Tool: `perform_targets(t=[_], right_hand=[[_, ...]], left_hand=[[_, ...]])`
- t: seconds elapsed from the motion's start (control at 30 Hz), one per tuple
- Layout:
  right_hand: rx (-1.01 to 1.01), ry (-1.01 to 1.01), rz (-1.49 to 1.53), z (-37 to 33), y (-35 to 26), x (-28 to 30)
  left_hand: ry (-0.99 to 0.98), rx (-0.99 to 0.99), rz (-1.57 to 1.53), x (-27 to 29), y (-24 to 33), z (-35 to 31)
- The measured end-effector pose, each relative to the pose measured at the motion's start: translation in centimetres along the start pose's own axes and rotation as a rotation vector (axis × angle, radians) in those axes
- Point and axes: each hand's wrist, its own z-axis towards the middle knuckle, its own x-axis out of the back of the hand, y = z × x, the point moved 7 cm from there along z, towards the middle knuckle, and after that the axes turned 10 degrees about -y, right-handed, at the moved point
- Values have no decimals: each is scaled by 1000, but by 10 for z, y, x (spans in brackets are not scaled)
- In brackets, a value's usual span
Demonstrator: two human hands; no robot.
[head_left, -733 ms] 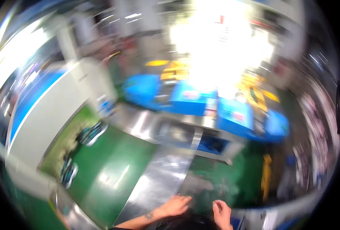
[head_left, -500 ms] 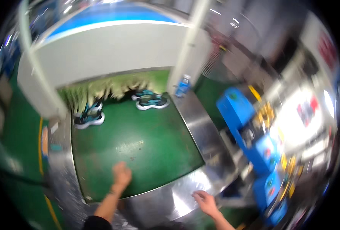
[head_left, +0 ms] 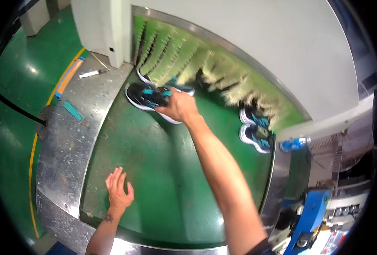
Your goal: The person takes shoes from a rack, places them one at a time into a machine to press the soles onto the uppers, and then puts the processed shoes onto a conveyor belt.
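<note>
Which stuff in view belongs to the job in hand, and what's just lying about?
Likely the job: black-and-teal shoe held by the right hand; shoe behind it; shoe pair at right; green bed under the open left hand.

Seemingly lying about: teal strip; slim white item; blue bottle.

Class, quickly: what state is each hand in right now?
Left hand: open, nothing seen in it.
Right hand: closed, holding a black-and-teal shoe.

Factory workshop | green conveyor belt [head_left: 154, 187] | sneakers [head_left: 141, 94] near fringed curtain [head_left: 214, 70] | blue frame [head_left: 311, 212], distorted, probably machinery
</note>
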Motion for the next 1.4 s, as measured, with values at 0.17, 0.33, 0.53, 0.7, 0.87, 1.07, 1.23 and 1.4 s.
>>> perform_targets(t=[0.17,0.33,0.53,0.7,0.87,1.07,1.23,1.4], right_hand=[[65,-420,343,-122,-57,-62],[-510,-328,942,-430,-30,-125],[-1088,385,1570,-724,-51,-65],[-475,561,1249,-710,-49,63],[-125,978,1016,-831,-74,114],[-635,1483,1465,-1099,-84,-56],[-1101,2257,1274,-1301,-162,-127],[-1102,2346,1130,-1341,-201,-144]], left_hand=[[151,71,156,50,-14,-29],[89,33,136,-5,-2,-18],[-600,-35,-972,36,234,-67],[-849,-282,-1573,-17,325,-162],[-1252,-424,-1316,21,532,-257],[-1459,-750,-1065,-26,657,-509],[-1841,-643,-918,-87,793,-639],[-1605,-1073,-323,-230,961,-749]])
